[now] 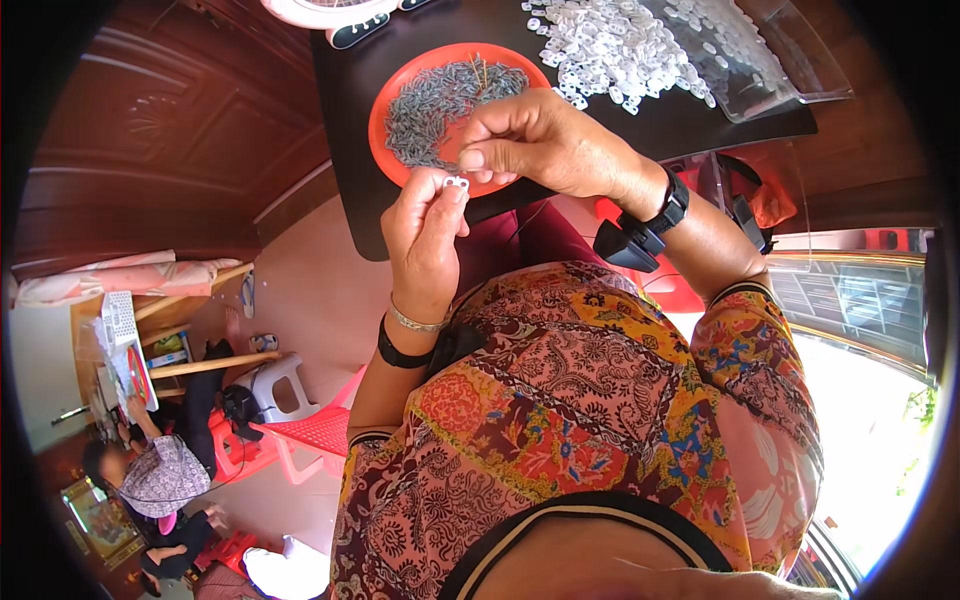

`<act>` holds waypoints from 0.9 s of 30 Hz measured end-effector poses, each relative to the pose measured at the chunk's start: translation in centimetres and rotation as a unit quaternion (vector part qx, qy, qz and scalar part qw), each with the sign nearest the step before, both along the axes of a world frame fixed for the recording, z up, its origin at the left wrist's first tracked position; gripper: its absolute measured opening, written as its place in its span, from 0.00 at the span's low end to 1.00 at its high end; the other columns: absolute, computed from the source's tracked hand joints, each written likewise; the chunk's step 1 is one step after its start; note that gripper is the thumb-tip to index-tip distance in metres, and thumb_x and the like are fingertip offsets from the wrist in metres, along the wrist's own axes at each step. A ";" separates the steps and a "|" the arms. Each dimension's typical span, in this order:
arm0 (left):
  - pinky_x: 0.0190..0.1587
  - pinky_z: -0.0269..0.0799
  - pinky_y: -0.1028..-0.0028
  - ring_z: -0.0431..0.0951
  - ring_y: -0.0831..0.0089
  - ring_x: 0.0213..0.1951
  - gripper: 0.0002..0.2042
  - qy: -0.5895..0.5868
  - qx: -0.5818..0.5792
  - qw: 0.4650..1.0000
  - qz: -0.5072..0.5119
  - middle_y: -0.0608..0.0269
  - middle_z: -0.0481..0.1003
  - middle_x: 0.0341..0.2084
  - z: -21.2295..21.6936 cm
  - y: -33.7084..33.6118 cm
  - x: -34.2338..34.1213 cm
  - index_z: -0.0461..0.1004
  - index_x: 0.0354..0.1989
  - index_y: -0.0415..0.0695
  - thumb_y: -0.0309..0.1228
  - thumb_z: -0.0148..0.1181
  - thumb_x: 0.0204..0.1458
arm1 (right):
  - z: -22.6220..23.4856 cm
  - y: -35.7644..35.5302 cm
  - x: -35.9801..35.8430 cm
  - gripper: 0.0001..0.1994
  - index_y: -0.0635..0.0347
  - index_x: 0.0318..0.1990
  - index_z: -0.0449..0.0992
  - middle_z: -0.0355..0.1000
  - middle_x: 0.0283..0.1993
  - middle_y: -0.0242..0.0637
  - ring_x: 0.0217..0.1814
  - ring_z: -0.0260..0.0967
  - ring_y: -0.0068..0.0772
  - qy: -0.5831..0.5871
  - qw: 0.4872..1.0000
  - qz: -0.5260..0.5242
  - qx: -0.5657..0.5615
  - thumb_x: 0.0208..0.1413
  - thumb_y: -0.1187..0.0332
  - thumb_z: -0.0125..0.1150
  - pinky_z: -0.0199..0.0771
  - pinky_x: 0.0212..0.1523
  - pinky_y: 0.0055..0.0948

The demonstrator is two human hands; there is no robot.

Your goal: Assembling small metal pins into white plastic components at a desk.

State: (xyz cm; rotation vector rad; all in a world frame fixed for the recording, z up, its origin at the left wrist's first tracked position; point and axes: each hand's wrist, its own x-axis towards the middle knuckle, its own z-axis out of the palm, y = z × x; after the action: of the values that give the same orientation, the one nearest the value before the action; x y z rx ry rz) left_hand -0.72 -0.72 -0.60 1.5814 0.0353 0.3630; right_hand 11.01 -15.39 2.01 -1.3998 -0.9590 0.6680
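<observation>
My left hand pinches a small white plastic piece with holes between thumb and finger, at the near edge of an orange-red plate. Just above that piece, the thumb and forefinger of my right hand are pressed together. Whatever they hold is too small and covered to make out. The plate bears a heap of small grey, screw-like pieces, with part of its bottom bare near my right hand. To the right lies a large loose pile of white plastic pieces, like the one in my left hand.
The black table carries a clear plastic container with more white pieces at its right and a round white object at the far edge. Red plastic chairs, a grey stool and another person are at left.
</observation>
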 end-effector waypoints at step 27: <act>0.23 0.56 0.82 0.61 0.84 0.20 0.08 0.006 0.043 0.999 -0.015 0.69 0.63 0.19 -0.4 -1.0 -0.4 0.66 0.26 0.39 0.29 0.49 0.55 | -0.7 -0.1 -1.6 0.06 0.62 0.28 0.73 0.70 0.24 0.41 0.26 0.70 0.42 -0.219 0.972 -0.078 0.019 0.52 0.69 0.60 0.67 0.28 0.34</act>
State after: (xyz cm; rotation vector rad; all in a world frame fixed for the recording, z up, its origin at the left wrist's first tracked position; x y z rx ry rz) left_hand -1.17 -1.71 -1.03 1.6668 0.0058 0.3346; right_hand 9.37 -15.53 1.36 -1.6042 -1.1803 0.2218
